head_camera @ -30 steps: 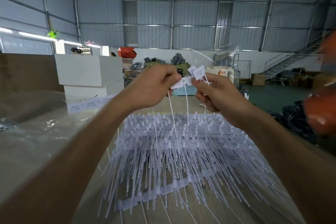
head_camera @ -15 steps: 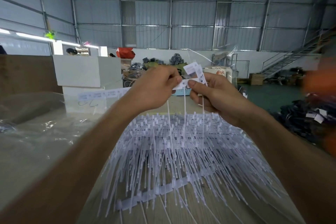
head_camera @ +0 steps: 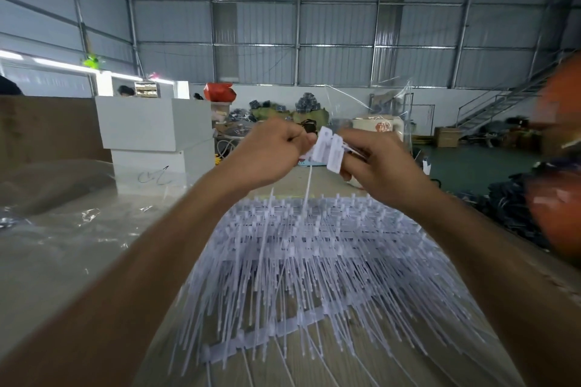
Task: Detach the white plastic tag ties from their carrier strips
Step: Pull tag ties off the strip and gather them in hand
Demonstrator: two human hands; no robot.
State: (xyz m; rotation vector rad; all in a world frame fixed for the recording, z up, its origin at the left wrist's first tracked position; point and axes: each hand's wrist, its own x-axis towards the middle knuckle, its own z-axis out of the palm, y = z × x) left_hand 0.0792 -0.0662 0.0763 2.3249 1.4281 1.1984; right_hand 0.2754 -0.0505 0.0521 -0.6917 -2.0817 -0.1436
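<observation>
We hold our left hand and right hand raised together, both pinching white tag ties between them, above the heap of carrier strips spread across the bench.

No legible text. White tags carry faint print, too blurred to read. Black scrawl on the white box: indecipherable.

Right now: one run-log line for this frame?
left hand: pinching tag ties | right hand: gripping same tags | tails dangling | pile: on table | phase: detaching
</observation>
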